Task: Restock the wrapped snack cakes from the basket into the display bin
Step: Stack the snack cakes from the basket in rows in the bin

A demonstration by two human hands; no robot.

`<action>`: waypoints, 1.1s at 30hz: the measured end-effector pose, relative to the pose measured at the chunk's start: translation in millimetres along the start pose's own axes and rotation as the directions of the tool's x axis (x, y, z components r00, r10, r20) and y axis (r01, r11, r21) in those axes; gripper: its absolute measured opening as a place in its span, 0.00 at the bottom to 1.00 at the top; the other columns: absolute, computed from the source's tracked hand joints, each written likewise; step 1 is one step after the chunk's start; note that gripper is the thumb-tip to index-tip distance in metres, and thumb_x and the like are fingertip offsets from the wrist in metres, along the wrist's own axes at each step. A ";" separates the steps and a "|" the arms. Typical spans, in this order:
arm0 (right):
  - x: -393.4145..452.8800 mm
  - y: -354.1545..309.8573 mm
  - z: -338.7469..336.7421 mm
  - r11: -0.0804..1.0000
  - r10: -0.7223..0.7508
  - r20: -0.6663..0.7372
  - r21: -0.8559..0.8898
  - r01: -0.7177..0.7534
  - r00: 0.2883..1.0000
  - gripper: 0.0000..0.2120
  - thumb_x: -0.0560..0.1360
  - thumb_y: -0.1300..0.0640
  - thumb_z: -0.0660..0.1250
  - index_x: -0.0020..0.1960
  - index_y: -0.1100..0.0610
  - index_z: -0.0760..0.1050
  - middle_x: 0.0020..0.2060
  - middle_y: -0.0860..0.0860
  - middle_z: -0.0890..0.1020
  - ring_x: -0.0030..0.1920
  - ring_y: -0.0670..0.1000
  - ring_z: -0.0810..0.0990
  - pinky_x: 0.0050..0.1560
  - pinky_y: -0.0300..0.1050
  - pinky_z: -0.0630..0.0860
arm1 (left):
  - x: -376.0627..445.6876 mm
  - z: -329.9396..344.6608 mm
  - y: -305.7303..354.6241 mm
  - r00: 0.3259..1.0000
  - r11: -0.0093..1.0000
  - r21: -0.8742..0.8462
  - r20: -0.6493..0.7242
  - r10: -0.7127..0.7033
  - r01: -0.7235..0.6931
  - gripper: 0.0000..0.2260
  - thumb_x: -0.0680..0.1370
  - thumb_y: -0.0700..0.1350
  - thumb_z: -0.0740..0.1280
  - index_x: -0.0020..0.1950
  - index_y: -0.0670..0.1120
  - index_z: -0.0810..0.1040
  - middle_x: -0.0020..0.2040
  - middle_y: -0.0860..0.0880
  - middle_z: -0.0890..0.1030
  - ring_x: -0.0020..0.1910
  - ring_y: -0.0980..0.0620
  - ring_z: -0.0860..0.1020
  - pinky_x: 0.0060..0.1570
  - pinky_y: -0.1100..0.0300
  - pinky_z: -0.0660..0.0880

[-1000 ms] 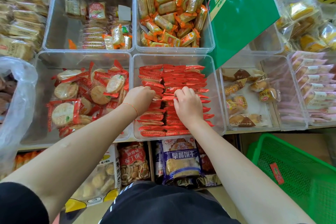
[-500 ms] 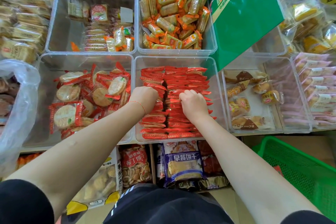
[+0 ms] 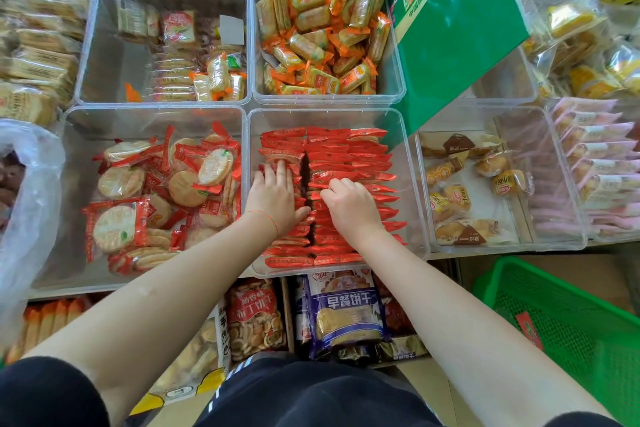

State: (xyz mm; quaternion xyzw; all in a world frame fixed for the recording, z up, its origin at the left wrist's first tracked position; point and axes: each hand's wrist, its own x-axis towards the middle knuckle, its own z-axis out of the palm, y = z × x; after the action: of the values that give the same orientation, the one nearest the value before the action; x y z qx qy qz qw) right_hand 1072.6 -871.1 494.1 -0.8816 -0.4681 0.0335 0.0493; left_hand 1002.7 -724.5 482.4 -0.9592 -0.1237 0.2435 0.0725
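While both forearms reached in from the bottom of the view, the widest thing in sight was the grid of clear plastic bins on the shelf, and the display bin (image 3: 410,184) sat at its middle front. To its right, low in the corner, stood the green basket (image 3: 568,329), with only 1 red packet (image 3: 528,329) visible against its mesh floor. A green box (image 3: 457,38) leaned over the bin's far right corner. Left of the display bin, a neighbouring bin (image 3: 69,184) held round crackers in red-edged wrappers, loosely piled. Behind the display bin, another bin (image 3: 398,80) held orange-wrapped bars.

Inside the display bin, the wrapped snack cakes (image 3: 346,156) stood on edge in 2 rows running front to back, a dark gap between the rows. They filled most of the bin's floor, apart from a bare strip along its right wall.

Over the left row lay the left hand (image 3: 277,198), palm down, its fingers (image 3: 281,170) straight and slightly spread, pressing on the wrappers, the thumb angled toward the gap. A thin orange thread circled that wrist. On the right row sat the right hand (image 3: 351,208), its fingers (image 3: 337,185) curled down together into the packets near the gap; whether they pinched a wrapper could not be told.
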 end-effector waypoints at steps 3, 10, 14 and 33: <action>5.0 -8.3 -3.5 0.998 0.022 -0.002 0.052 -0.022 1.000 0.08 0.63 0.73 0.71 0.31 0.64 0.75 0.30 0.57 0.76 0.31 0.58 0.77 0.28 0.43 0.65 | -6.6 -1.3 2.9 0.994 0.998 -0.070 -0.106 -0.001 -0.006 0.36 0.80 0.63 0.51 0.77 0.37 0.53 0.76 0.37 0.58 0.73 0.38 0.61 0.70 0.47 0.63; 15.3 -13.5 7.5 0.999 0.016 0.053 0.045 -0.019 0.998 0.05 0.72 0.70 0.64 0.41 0.64 0.78 0.40 0.58 0.79 0.43 0.60 0.78 0.33 0.46 0.65 | -21.6 11.2 8.8 0.985 0.988 -0.128 -0.164 0.063 -0.084 0.27 0.81 0.56 0.53 0.73 0.38 0.62 0.71 0.39 0.65 0.67 0.41 0.66 0.66 0.51 0.67; 15.7 -5.9 8.9 0.999 0.046 0.098 -0.028 -0.043 0.994 0.08 0.76 0.67 0.60 0.47 0.62 0.78 0.47 0.56 0.80 0.49 0.58 0.78 0.38 0.50 0.72 | -12.2 3.1 8.9 0.993 0.970 -0.237 -0.115 0.031 -0.058 0.26 0.81 0.56 0.55 0.71 0.39 0.64 0.72 0.40 0.63 0.66 0.42 0.66 0.65 0.50 0.68; -11.5 16.9 -12.2 0.539 0.486 0.468 0.505 -0.675 0.738 0.26 0.77 0.63 0.55 0.75 0.56 0.65 0.72 0.54 0.69 0.72 0.55 0.67 0.70 0.48 0.65 | -5.3 -50.8 42.9 0.951 0.113 -0.947 0.287 -0.113 0.300 0.12 0.81 0.41 0.53 0.54 0.37 0.74 0.53 0.37 0.78 0.53 0.37 0.75 0.52 0.49 0.70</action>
State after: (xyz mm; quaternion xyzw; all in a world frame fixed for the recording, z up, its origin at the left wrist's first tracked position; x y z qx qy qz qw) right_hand 1081.3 -890.8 504.4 -0.8990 -0.1056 0.3275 0.2710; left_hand 1031.5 -771.1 520.5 -0.7248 -0.3889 0.1590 -0.5460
